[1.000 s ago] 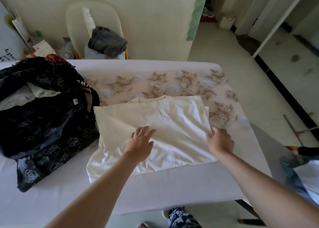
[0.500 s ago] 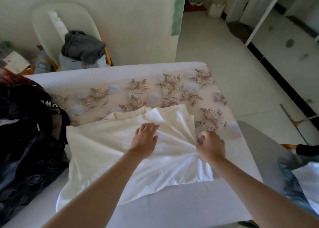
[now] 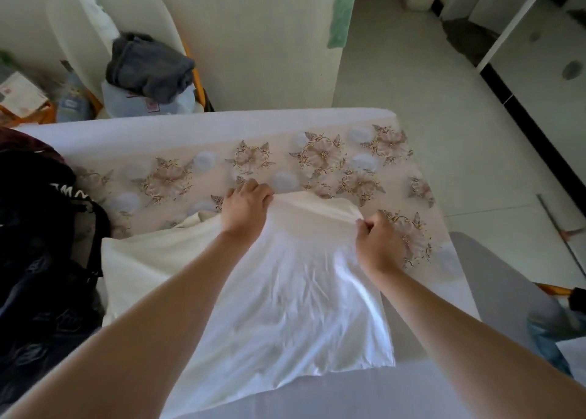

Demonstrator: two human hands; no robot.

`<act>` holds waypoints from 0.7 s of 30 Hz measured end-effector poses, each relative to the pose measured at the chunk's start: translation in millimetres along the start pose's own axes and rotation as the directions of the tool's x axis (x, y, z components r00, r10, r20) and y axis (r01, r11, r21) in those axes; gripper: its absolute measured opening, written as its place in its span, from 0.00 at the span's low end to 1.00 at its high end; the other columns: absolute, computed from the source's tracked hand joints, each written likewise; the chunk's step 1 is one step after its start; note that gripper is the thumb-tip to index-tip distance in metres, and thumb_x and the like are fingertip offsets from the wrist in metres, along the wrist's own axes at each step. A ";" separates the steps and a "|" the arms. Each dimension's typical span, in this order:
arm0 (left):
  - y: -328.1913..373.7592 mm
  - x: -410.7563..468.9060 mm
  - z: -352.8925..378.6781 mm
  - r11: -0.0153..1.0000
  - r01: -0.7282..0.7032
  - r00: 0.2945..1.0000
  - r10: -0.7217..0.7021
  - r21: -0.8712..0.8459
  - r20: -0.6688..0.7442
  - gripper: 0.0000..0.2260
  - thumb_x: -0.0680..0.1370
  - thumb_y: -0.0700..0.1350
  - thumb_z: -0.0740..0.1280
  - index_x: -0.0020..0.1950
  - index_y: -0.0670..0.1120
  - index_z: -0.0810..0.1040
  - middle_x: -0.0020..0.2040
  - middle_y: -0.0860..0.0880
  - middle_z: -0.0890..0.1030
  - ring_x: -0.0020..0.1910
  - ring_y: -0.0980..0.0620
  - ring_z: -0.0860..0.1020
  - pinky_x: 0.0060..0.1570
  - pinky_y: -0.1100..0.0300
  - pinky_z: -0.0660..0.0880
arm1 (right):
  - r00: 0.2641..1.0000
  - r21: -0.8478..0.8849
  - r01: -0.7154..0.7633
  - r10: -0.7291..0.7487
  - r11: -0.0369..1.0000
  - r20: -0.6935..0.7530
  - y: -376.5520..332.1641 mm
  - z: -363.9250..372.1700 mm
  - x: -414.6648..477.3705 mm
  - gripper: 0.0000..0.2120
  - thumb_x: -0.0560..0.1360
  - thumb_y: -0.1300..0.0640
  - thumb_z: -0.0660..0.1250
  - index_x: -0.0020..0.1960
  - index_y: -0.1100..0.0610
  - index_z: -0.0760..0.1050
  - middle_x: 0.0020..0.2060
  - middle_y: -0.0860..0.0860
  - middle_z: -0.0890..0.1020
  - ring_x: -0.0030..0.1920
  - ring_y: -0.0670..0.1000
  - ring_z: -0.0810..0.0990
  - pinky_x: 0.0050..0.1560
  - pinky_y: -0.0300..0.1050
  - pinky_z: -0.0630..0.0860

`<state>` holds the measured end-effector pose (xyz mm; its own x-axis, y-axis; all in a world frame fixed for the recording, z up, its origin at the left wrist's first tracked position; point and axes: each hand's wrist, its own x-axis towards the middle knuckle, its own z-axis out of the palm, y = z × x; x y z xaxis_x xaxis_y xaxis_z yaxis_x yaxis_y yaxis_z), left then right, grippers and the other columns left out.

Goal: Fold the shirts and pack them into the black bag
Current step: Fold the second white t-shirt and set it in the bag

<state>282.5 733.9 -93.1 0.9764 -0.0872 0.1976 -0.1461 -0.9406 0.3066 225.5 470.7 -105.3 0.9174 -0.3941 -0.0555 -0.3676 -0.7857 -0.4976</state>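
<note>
The surface (image 3: pixel 196 127) is the biggest thing in view, covered in white cloth with a band of brown flowers and pale discs across its far half. The black bag (image 3: pixel 41 260) sits at its left edge, partly out of frame; white letters on its strap are cut off and too blurred to read, and the faint hexagon marks on its side cannot be read either. Behind the surface, a chair (image 3: pixel 95 22) holds a grey bundle (image 3: pixel 149 65) on top of a pale packet whose red print is too small to make out.

The shirt (image 3: pixel 285 307) lies in the middle of the surface, just right of the bag: white, thin, slightly glossy, creased, with a cream layer showing at its left side. Half a second ago it lay spread wider and the left hand pressed flat on its middle; now both hands have gone to its far edge, which is lifted off the flowers into a raised fold.

The left hand (image 3: pixel 245 209) has its grip closed over the far edge, fingers curled on the cloth. The right hand (image 3: pixel 379 244) is a near fist, grip pinched on the shirt's far right corner.
</note>
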 end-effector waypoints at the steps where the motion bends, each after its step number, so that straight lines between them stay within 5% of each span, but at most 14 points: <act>1: 4.2 4.2 -1.1 1.000 0.007 0.999 -0.007 -0.010 -0.032 0.04 0.77 0.45 0.69 0.44 0.47 0.81 0.42 0.47 0.79 0.40 0.42 0.78 0.40 0.53 0.71 | 1.000 -0.036 -0.019 0.020 0.999 0.013 2.0 0.8 6.1 0.09 0.81 0.48 0.62 0.49 0.52 0.73 0.37 0.48 0.79 0.43 0.57 0.81 0.40 0.48 0.74; 4: 15.5 6.8 3.6 0.995 0.039 0.999 -0.037 -0.094 0.022 0.05 0.78 0.46 0.68 0.49 0.46 0.82 0.45 0.46 0.78 0.44 0.42 0.78 0.38 0.55 0.71 | 0.998 -0.269 0.039 -0.026 0.962 0.050 -2.9 9.8 15.1 0.10 0.77 0.55 0.63 0.57 0.56 0.73 0.52 0.56 0.79 0.52 0.61 0.78 0.49 0.54 0.75; 6: 10.9 -2.4 9.7 0.996 0.042 0.991 -0.032 -0.080 0.127 0.10 0.79 0.44 0.66 0.60 0.48 0.79 0.54 0.46 0.78 0.56 0.41 0.76 0.51 0.49 0.72 | 0.964 -0.246 0.258 -0.264 0.934 0.010 -16.6 14.5 10.9 0.19 0.70 0.65 0.64 0.61 0.59 0.72 0.57 0.59 0.75 0.56 0.63 0.74 0.52 0.55 0.71; 8: -9.0 -18.0 9.0 0.999 0.050 0.975 -0.048 0.000 0.216 0.16 0.80 0.43 0.63 0.69 0.49 0.73 0.64 0.47 0.74 0.66 0.42 0.70 0.63 0.47 0.67 | 0.829 -0.223 0.543 -0.559 0.810 -0.012 -34.7 16.7 3.9 0.28 0.66 0.69 0.62 0.66 0.60 0.72 0.64 0.61 0.73 0.64 0.64 0.72 0.56 0.56 0.69; 10: -40.9 -33.4 0.7 0.991 0.106 0.963 -0.121 0.076 0.239 0.18 0.81 0.45 0.61 0.71 0.49 0.70 0.67 0.47 0.73 0.67 0.43 0.69 0.64 0.47 0.66 | 0.676 -0.185 0.736 -0.720 0.651 0.157 -47.2 26.3 -4.3 0.29 0.70 0.65 0.61 0.72 0.58 0.69 0.72 0.60 0.68 0.71 0.62 0.67 0.63 0.57 0.68; 12: -78.0 -46.8 -10.3 0.976 0.133 0.958 -0.171 0.175 0.228 0.17 0.79 0.48 0.62 0.68 0.49 0.73 0.63 0.46 0.74 0.63 0.42 0.71 0.63 0.47 0.66 | 0.629 -0.124 0.753 -0.651 0.646 0.425 -53.7 38.0 -10.0 0.28 0.77 0.49 0.52 0.77 0.53 0.62 0.77 0.58 0.60 0.76 0.59 0.61 0.70 0.61 0.64; 14: -109.1 -57.3 -20.2 0.961 0.077 0.960 -0.144 0.266 0.239 0.16 0.78 0.50 0.64 0.65 0.49 0.76 0.58 0.46 0.77 0.59 0.42 0.73 0.61 0.47 0.64 | 0.623 -0.196 0.716 -0.486 0.670 0.613 -51.0 49.5 -10.2 0.36 0.74 0.36 0.38 0.81 0.45 0.49 0.81 0.54 0.47 0.80 0.56 0.48 0.77 0.61 0.49; 18: -126.1 -58.9 -28.9 0.921 0.051 0.980 -0.120 0.387 0.158 0.11 0.73 0.40 0.72 0.55 0.46 0.81 0.49 0.44 0.79 0.50 0.40 0.75 0.56 0.48 0.65 | 0.615 -0.254 0.738 -0.467 0.625 0.636 -43.6 54.0 -1.7 0.36 0.73 0.34 0.33 0.80 0.42 0.41 0.81 0.54 0.40 0.80 0.55 0.40 0.78 0.57 0.41; 21: -88.9 -56.0 -23.5 0.955 0.170 0.985 -0.162 0.242 -0.051 0.24 0.62 0.28 0.69 0.56 0.45 0.81 0.51 0.43 0.78 0.51 0.40 0.74 0.56 0.47 0.67 | 0.681 -0.284 0.704 -0.505 0.651 0.531 -37.9 45.9 -4.4 0.34 0.78 0.40 0.39 0.81 0.50 0.50 0.80 0.59 0.48 0.80 0.59 0.47 0.78 0.60 0.49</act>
<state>237.1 830.1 -109.6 0.9778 0.0833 0.1924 0.0646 -0.9928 0.1012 242.4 524.1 -126.0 0.8910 0.3813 -0.2464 0.3633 -0.9243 -0.1169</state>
